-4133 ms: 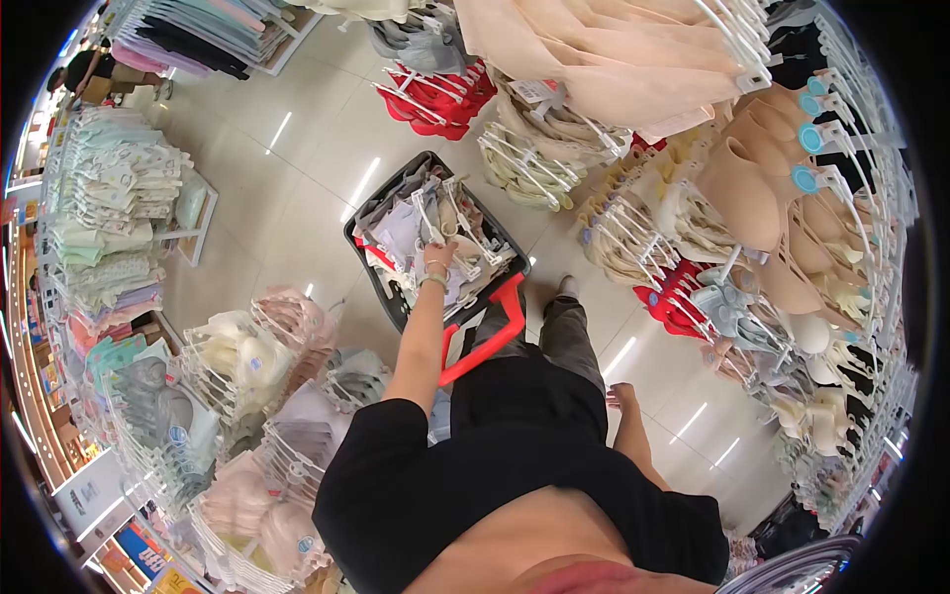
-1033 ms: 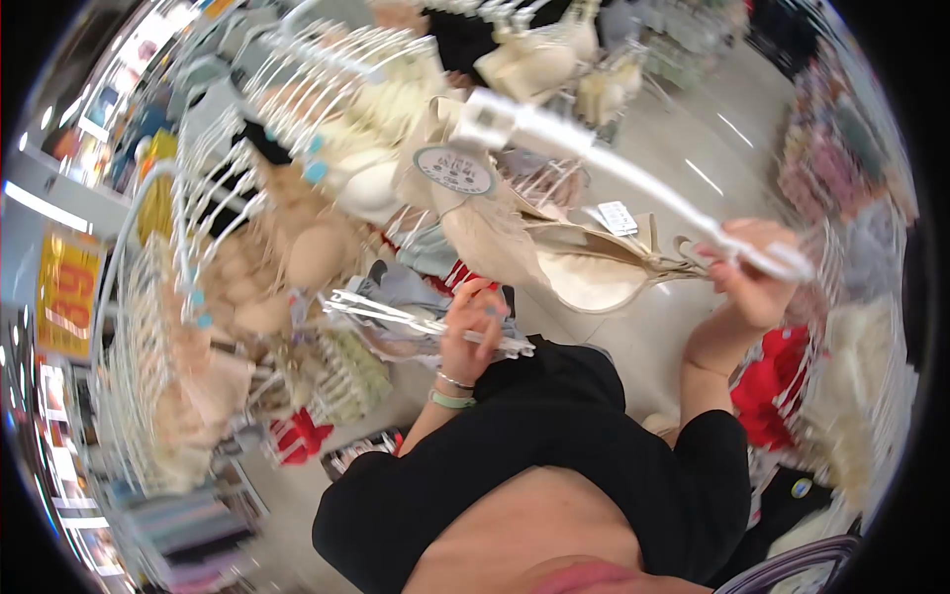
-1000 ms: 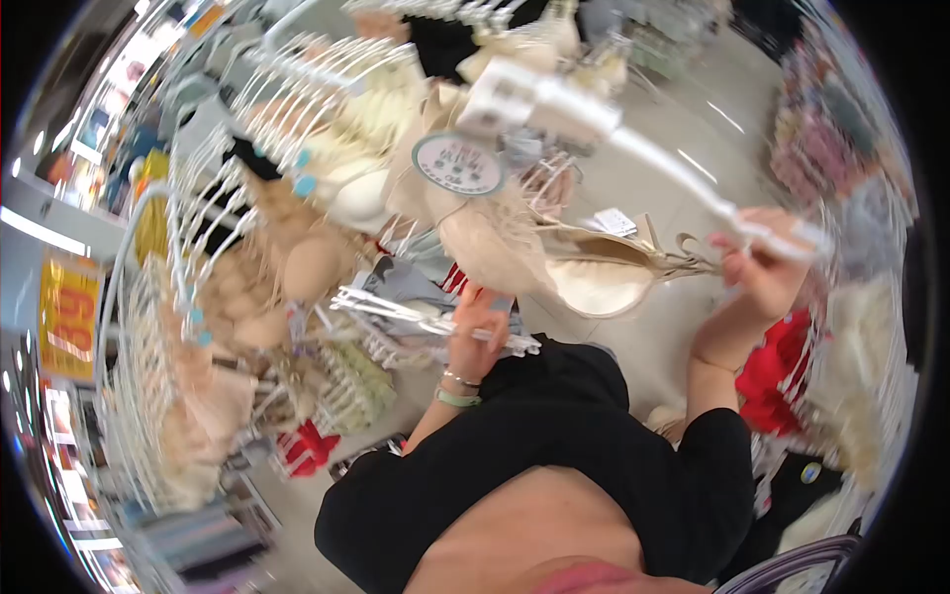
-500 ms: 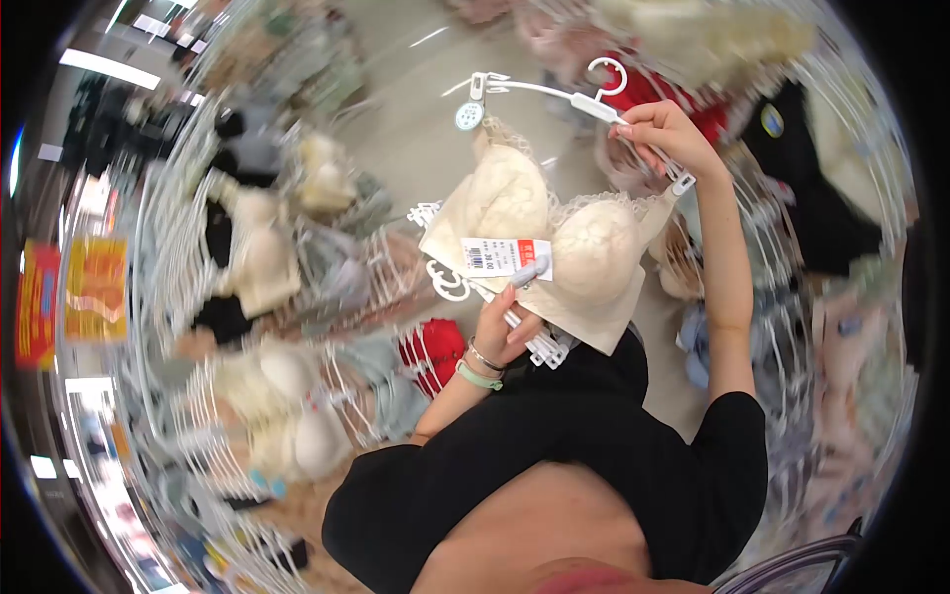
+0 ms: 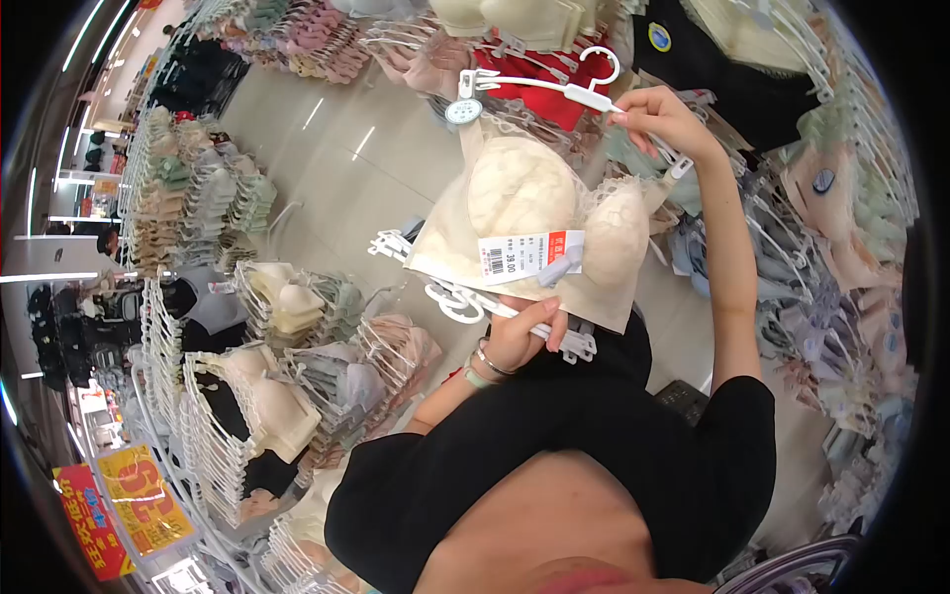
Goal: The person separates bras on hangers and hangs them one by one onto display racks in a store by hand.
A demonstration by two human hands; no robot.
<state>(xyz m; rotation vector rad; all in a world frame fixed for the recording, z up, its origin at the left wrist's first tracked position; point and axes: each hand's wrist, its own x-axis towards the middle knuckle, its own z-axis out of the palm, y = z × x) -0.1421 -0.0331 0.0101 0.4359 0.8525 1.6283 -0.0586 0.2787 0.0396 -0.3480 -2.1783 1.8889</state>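
Note:
A cream bra with lace edging hangs by its straps from a white hanger in front of me. My right hand is closed around that hanger, right of its hook. A white and red price tag lies on the front of the bra, with a small grey piece over its corner. Below the bra, my left hand is closed around a bundle of several white hangers. The bra's lower edge is close to the left fingers; I cannot tell whether they touch it.
Racks of bras on hangers stand on the left, with more bras on the right. Red garments hang behind the held hanger. A yellow and red sign is at lower left. Tiled floor shows between the racks.
The view has turned, so the racks and sign sit elsewhere and look sharper. The bra has swung slightly, its tag moving right. Both hands keep their hold on the hangers.

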